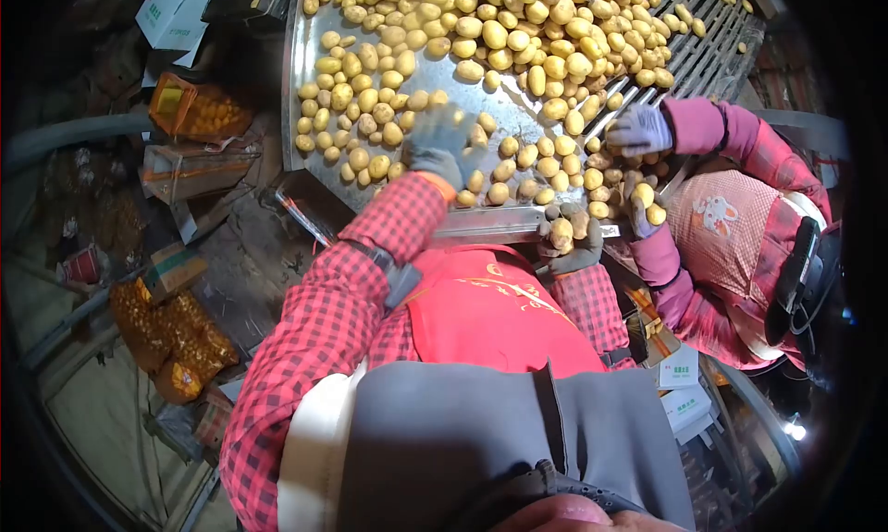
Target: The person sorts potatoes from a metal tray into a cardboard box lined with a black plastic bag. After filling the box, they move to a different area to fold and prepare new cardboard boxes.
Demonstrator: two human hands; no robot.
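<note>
Many yellow potatoes (pixel 555 32) lie heaped and scattered on a metal sorting table (pixel 444 83). My left hand (pixel 439 148), in a grey-blue glove, reaches over the table among the loose potatoes; its fingers are smeared by motion, and I cannot make out whether it grips one. At the table's front edge, close to my red apron (pixel 499 301), my gloved right hand (pixel 581 254) is closed around potatoes (pixel 561 231), one of them darker and dirt-covered.
On the right a co-worker's gloved hand (pixel 641 130) reaches to the potatoes, the other hand (pixel 640 219) beside potatoes. A slatted grate (pixel 721 46) adjoins the table. Mesh bags of potatoes (pixel 190 333) and cardboard boxes (pixel 199 169) stand at left; white boxes (pixel 680 367) lie lower right.
</note>
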